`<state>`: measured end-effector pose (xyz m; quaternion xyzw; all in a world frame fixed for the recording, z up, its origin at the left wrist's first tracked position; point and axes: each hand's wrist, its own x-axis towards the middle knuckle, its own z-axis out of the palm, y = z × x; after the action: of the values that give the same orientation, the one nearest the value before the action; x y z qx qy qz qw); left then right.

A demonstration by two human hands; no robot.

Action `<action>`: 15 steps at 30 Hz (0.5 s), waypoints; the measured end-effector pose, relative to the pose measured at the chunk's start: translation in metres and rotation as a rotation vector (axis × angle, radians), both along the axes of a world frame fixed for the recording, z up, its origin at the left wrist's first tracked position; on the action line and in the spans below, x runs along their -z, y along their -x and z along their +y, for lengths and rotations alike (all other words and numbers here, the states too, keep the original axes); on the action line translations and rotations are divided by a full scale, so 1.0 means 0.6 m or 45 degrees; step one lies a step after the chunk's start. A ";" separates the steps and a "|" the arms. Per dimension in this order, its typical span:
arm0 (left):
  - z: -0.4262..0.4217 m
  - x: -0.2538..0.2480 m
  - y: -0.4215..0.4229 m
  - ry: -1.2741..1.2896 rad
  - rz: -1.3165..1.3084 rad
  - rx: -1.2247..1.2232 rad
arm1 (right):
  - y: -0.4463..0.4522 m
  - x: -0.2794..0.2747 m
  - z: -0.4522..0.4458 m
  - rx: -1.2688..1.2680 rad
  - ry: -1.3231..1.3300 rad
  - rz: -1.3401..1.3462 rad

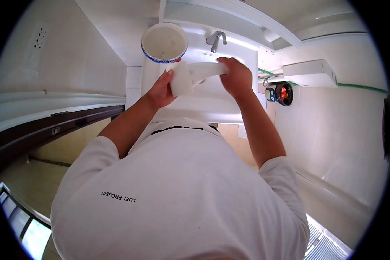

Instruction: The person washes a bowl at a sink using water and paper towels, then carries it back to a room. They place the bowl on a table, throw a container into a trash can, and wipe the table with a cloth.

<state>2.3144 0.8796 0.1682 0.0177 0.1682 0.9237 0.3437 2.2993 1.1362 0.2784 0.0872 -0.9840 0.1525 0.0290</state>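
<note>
Above the white sink (203, 106), my left hand (162, 89) is closed on a thick white roll (181, 79) that looks like paper. A strip of white paper (208, 69) stretches from the roll to my right hand (236, 76), whose fingers are closed on its far end. The roll hangs clear of the basin, close to a round bowl (164, 42) with a blue patterned rim at the back left. Part of the left fingers is hidden behind the roll.
A metal faucet (216, 41) rises at the back of the sink. On the right are a white wall box (310, 73) and a dark round device (284, 94) with a red glow. A dark door frame (56, 130) runs along the left.
</note>
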 end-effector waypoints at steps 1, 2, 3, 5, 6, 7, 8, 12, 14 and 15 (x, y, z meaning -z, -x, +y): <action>-0.002 -0.001 -0.001 0.042 0.018 -0.064 | 0.004 0.012 0.008 0.092 0.175 0.186; -0.006 0.002 -0.001 0.039 0.016 -0.084 | 0.007 0.030 0.015 0.185 0.354 0.368; -0.009 0.007 0.000 0.087 0.033 -0.097 | 0.009 0.039 0.008 0.301 0.663 0.511; -0.013 0.014 -0.001 0.142 0.051 -0.124 | 0.009 0.052 0.003 0.663 1.677 0.256; -0.013 0.012 -0.003 0.182 0.056 -0.135 | 0.010 0.034 -0.007 0.873 2.282 0.063; -0.013 0.009 -0.003 0.224 0.064 -0.144 | 0.012 0.047 0.006 0.861 2.291 0.054; -0.012 0.006 -0.004 0.232 0.070 -0.153 | 0.014 0.071 0.029 0.692 2.826 -0.315; -0.009 -0.014 -0.008 0.494 0.017 -0.122 | 0.006 0.015 0.032 0.432 3.041 -0.410; -0.012 -0.015 -0.020 0.525 -0.057 -0.097 | 0.014 0.027 0.110 -0.352 3.133 -1.051; -0.011 -0.015 -0.026 0.602 -0.055 -0.074 | 0.007 -0.005 0.124 -0.372 2.801 -1.116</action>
<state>2.3298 0.8730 0.1772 -0.0878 0.3729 0.8684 0.3149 2.2952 1.2105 0.2814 0.0673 -0.2322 0.9326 -0.2679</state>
